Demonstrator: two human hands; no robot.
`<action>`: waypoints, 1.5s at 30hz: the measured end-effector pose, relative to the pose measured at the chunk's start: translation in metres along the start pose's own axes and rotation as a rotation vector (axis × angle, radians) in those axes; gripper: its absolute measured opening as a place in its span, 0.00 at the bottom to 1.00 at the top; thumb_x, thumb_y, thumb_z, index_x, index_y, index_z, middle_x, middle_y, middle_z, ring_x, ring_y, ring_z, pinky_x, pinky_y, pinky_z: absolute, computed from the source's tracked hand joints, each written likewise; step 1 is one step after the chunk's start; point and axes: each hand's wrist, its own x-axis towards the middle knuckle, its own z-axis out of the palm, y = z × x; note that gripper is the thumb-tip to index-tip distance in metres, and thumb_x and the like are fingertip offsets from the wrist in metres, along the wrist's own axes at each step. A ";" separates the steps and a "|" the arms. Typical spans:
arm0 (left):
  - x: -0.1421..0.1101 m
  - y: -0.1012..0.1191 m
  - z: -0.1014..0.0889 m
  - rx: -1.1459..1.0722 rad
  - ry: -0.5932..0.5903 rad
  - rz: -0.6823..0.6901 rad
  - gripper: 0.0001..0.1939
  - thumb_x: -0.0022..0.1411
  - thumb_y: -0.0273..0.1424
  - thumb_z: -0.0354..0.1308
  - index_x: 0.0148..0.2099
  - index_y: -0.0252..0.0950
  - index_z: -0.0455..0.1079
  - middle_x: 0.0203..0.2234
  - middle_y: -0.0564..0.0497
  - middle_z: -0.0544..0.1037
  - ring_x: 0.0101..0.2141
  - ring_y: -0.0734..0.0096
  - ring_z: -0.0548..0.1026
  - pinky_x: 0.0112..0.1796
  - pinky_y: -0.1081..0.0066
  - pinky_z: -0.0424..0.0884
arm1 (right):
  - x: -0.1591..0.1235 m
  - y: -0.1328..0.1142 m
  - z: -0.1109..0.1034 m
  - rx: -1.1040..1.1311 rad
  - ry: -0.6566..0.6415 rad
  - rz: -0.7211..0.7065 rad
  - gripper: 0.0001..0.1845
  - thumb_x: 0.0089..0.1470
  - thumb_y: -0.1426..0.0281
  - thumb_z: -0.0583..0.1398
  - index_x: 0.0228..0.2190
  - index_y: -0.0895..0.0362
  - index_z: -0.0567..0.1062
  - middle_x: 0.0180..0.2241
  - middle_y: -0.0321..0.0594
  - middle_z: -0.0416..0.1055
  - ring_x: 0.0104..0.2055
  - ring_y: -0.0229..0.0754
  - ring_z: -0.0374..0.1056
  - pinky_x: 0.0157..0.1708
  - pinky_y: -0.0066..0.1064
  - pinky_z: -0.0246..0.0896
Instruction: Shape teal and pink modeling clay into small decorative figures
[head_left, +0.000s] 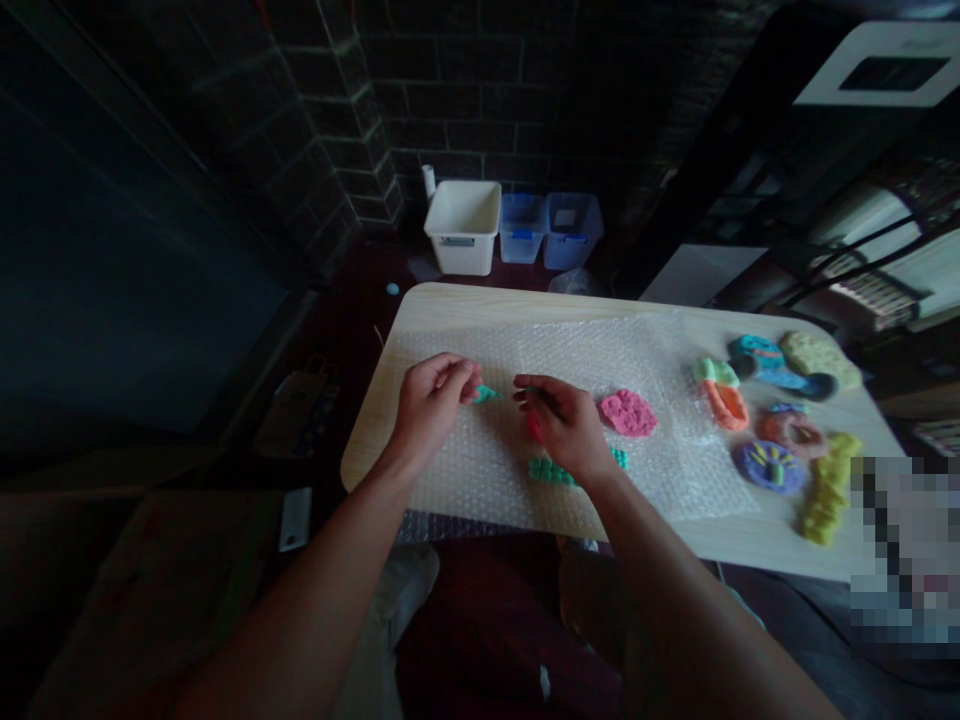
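Note:
My left hand [439,395] is closed in a pinch over the bubble wrap, with a small pointed green clay-like piece [486,394] at its fingertips. Facing it, my right hand [561,418] has its fingers bent and slightly apart, and nothing shows between them. A red piece [534,426] peeks out beneath the right hand; whether the two touch is unclear. Below that hand lies a bumpy green strip [551,470], its middle covered by the hand and wrist. To the right rests a lumpy pink clay-like piece [628,413].
Bubble wrap [480,480] covers much of the pale wooden table [435,305]. Along its right side sit a blue shape [780,372], an orange-and-green one [724,402], a purple disc [769,467] and a yellow strip [831,490]. Beyond stand a white bin [463,250] and blue-tinted bins [574,235].

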 end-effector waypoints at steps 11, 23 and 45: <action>-0.002 0.002 0.001 0.018 0.014 -0.007 0.12 0.63 0.39 0.66 0.36 0.34 0.80 0.30 0.47 0.83 0.29 0.69 0.79 0.32 0.71 0.74 | -0.005 -0.006 0.001 -0.065 0.046 0.008 0.25 0.53 0.47 0.73 0.30 0.57 0.80 0.19 0.33 0.69 0.20 0.36 0.61 0.19 0.29 0.52; -0.002 0.002 0.001 0.067 0.040 0.006 0.10 0.61 0.38 0.67 0.34 0.35 0.80 0.30 0.46 0.84 0.29 0.69 0.79 0.31 0.71 0.75 | -0.003 -0.009 0.002 0.106 0.068 0.106 0.34 0.65 0.37 0.55 0.35 0.56 0.77 0.18 0.34 0.72 0.16 0.37 0.67 0.17 0.27 0.59; -0.001 0.001 0.000 0.034 0.011 -0.002 0.12 0.62 0.39 0.66 0.35 0.35 0.80 0.29 0.46 0.83 0.28 0.70 0.79 0.31 0.71 0.74 | -0.004 -0.013 0.008 0.273 -0.004 0.116 0.32 0.61 0.39 0.63 0.49 0.54 0.75 0.37 0.46 0.86 0.36 0.46 0.83 0.37 0.38 0.81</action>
